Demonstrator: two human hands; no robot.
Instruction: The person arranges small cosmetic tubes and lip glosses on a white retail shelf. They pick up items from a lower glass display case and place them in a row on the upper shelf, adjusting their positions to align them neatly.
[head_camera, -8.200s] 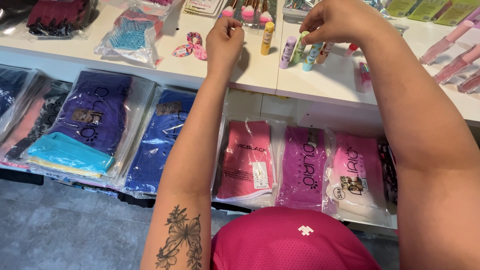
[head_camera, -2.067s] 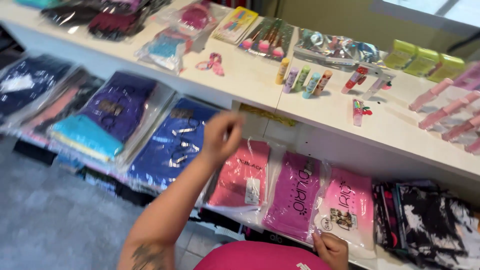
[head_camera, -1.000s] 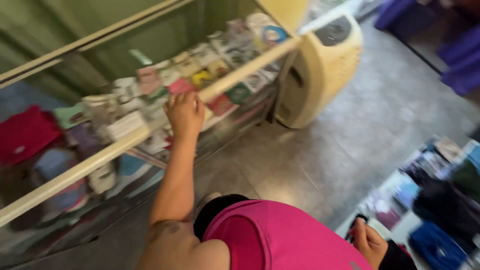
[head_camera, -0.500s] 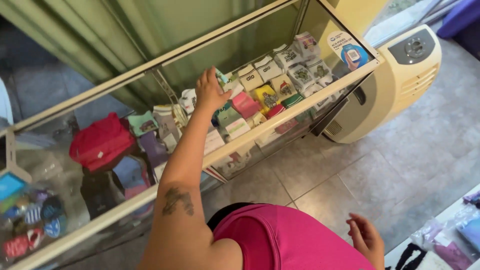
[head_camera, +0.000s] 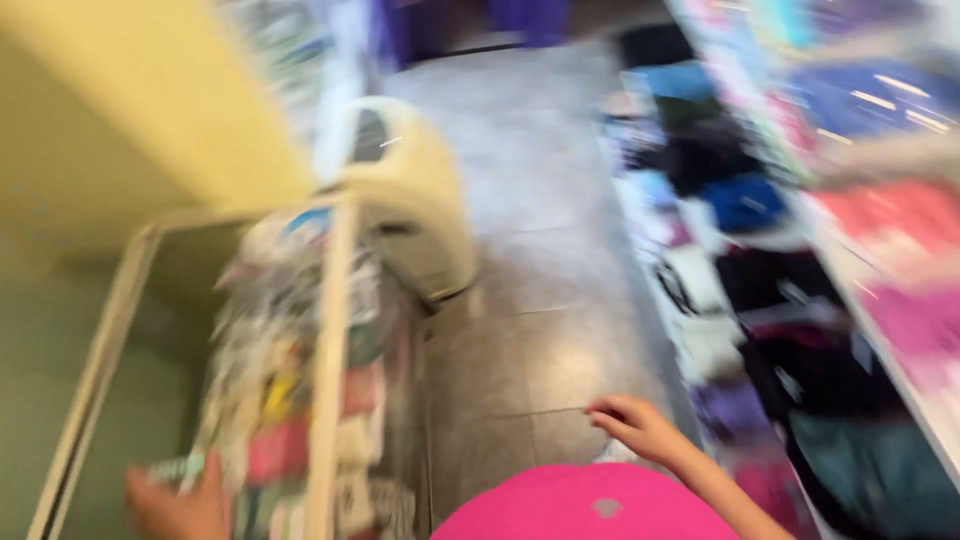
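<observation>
- The whole view is smeared by motion, so we tell kinds and colours only.
- At lower left we see a glass display case with pale frame bars; inside it small flat packets lie packed close together, white, yellow, red-pink and teal, their labels too blurred to tell apart.
- Just beyond the case stands a cream rounded appliance with a dark panel on top, on the grey tiled floor.
- Along the right edge a white bench carries flat bagged garments, blue higher up, then red-pink and magenta nearer to us.
- Below the bench, on a low shelf by the floor, lie more bagged clothes in blue, black, white, purple and teal.
- Our left hand is at the bottom left, right at the near end of the packets; it seems to touch them, but we cannot tell whether it grips one or how far the fingers are spread.
- Our right hand hangs loosely open over the floor, fingers slightly curled and apart, holding nothing, well apart from the left.
- A pink shirt fills the bottom centre.
</observation>
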